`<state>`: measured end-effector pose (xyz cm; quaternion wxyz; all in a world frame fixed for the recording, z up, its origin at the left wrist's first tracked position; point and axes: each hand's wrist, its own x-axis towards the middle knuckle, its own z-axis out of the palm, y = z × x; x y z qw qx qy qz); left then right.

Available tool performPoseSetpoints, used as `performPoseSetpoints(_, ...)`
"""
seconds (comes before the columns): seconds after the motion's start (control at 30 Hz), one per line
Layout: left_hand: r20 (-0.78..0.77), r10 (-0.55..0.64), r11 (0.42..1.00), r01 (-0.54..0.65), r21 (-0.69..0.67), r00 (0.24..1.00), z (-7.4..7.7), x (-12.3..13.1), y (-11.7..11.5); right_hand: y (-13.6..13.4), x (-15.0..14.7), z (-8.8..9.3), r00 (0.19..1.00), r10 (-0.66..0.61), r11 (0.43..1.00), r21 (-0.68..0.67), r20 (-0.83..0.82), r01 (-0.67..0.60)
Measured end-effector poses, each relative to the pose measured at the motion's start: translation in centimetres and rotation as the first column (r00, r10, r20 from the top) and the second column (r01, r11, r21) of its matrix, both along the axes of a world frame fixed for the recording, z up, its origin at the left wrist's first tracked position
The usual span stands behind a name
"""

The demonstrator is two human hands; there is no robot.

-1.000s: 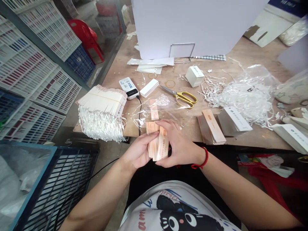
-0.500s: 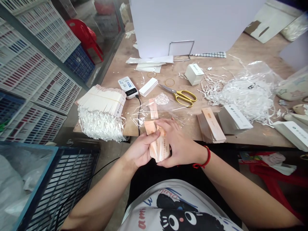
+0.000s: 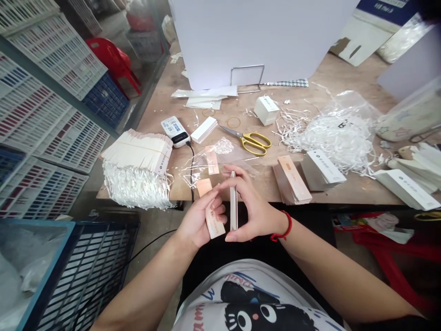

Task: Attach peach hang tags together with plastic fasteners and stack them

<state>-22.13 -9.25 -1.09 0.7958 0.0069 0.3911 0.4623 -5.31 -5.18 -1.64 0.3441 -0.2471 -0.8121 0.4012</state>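
Note:
My left hand (image 3: 200, 219) grips a small stack of pale pink paper tags (image 3: 211, 216) just below the table's front edge. My right hand (image 3: 253, 209), with a red cord on its wrist, pinches a second thin stack of tags (image 3: 233, 202) held edge-on, a little apart from the left stack. Both hands hover over my lap. A clear plastic bag (image 3: 220, 158) with one pink tag inside lies on the table just beyond my fingers.
On the wooden table (image 3: 310, 92): a bundle of white tags with strings (image 3: 138, 170) at left, a power bank (image 3: 175, 131), yellow scissors (image 3: 251, 141), a pink tag pile (image 3: 292, 179), white tag piles (image 3: 324, 168), loose white strings (image 3: 330, 133), a white board (image 3: 262, 37). Blue crate (image 3: 86, 262) at lower left.
The single stack held between both hands has been split: my right hand now holds part of it edge-on, and my left hand keeps the rest. The camera view shifted slightly.

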Motion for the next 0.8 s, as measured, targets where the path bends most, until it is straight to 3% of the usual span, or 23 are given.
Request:
performPoseSetpoints(0.1, 0.034, -0.030, 1.000, 0.030, -0.003, 0.999, 0.3, 0.3, 0.1, 0.1, 0.1, -0.1, 1.000, 0.002, 1.000, -0.017, -0.027, -0.003)
performPoseSetpoints(0.23, -0.149, -0.079, 0.996, 0.085, 0.031, 0.986, 0.9, 0.6, 0.0, 0.3, 0.2, -0.6, 1.000, -0.010, 1.000, -0.017, -0.009, 0.010)
performPoseSetpoints(0.4, -0.380, -0.186, 0.959, 0.251, 0.129, 0.906, 1.4, 0.0, 0.4, 0.5, 0.1, -0.9, 0.997, 0.064, 0.997, 0.046, 0.036, -0.065)
performPoseSetpoints(0.57, -0.418, -0.277, 0.916, 0.370, 0.158, 0.865, 1.6, -1.0, 1.3, 0.8, -0.3, -0.6, 0.988, 0.127, 0.989, 0.071, 0.093, -0.133)
performPoseSetpoints(0.7, -0.419, -0.273, 0.916, 0.367, 0.162, 0.866, 2.0, -1.4, 2.2, 2.0, -0.6, -1.0, 0.991, 0.116, 0.982, 0.141, 0.064, -0.124)
performPoseSetpoints(0.8, -0.484, -0.270, 0.928, 0.359, 0.101, 0.832, 2.2, -2.0, 2.9, 2.9, -0.4, -1.7, 0.992, 0.107, 0.990, 0.088, 0.070, -0.113)
